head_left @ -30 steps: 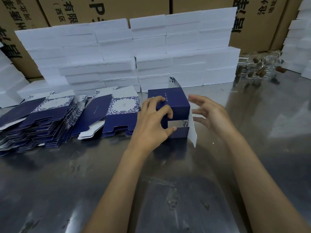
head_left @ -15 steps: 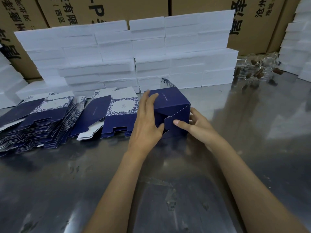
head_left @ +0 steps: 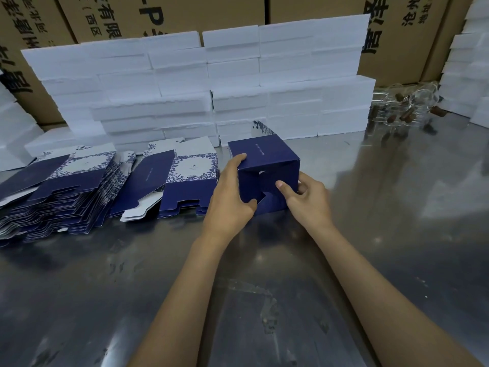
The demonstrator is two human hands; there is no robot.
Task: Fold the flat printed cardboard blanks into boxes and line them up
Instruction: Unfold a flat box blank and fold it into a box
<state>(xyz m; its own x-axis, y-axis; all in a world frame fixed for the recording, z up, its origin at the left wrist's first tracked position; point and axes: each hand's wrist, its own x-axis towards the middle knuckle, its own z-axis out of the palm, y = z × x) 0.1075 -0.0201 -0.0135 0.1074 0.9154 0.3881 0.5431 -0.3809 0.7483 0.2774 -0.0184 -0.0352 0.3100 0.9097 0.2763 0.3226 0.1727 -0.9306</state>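
On the left of the steel tabletop (head_left: 397, 207), a slumped heap of flat blanks (head_left: 60, 197) lies fanned toward the person, probably so the next sheet can be slid off the top without lifting the pile. Just to its right, a smaller set of blanks (head_left: 182, 181) rests with the floral panels facing up, close beside the working spot and within easy reach. Behind both, a wall of white foam blocks (head_left: 211, 83) stands stacked against brown shipping cartons (head_left: 412, 35), kept well back from the folding area.

Next comes the left hand (head_left: 230, 197), closed on the near left edge of the dark blue box (head_left: 264, 170), its index finger laid along the top edge and thumb pressing the end face; this grip looks meant to keep the body square while the end is closed. The box sits on the tabletop with its end flaps turned toward the person, so the tucking can be watched. A small gap shows where the flaps meet, suggesting the interlock is not fully seated.

The right hand (head_left: 304, 197) grips the box's right lower corner, thumb pushing a flap inward and fingers curled behind the side wall for counter-pressure. Far right, at the back, lie clear plastic items with brown pieces (head_left: 404, 107), too blurred to identify. No row of finished boxes is visible.
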